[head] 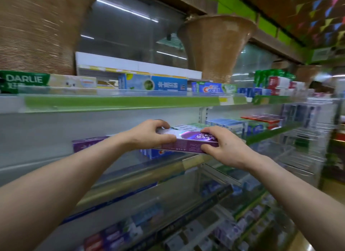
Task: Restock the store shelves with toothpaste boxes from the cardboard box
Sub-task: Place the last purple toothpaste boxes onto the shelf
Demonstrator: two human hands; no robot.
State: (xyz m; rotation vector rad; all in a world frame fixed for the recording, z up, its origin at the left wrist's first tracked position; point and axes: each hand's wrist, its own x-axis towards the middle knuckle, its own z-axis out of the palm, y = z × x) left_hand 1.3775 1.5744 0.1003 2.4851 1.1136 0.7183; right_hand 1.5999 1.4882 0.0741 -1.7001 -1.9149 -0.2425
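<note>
Bare forearms reach in from the lower corners to a purple box [192, 140], a long, flat toothpaste carton held level at the front of the middle shelf [56, 138]. The left hand [149, 136] grips its left end, fingers curled over the far edge and thumb on the near face. The right hand [224, 148] pinches the right end the same way, fingers laid over the top and thumb on the near face. It hangs just above some blue boxes [160, 153]; whether it touches them I cannot tell. A twin box [87, 144] lies beside it to the left. The carton is probably light, thin glossy card with a foil sheen, stiff along its length but easy to dent on the broad faces, and a little slick. Holding it at the ends and edges, as now, looks safest, since squeezing mid-panel could crease it. A clear plastic rail [130, 168] fronts the shelf, smooth and hard, so the box must clear it. Above, a green strip [112, 101] edges the top shelf, where a Darlie box [24, 81] and a Crest box [211, 88] stand. The cardboard box is not in view.
</note>
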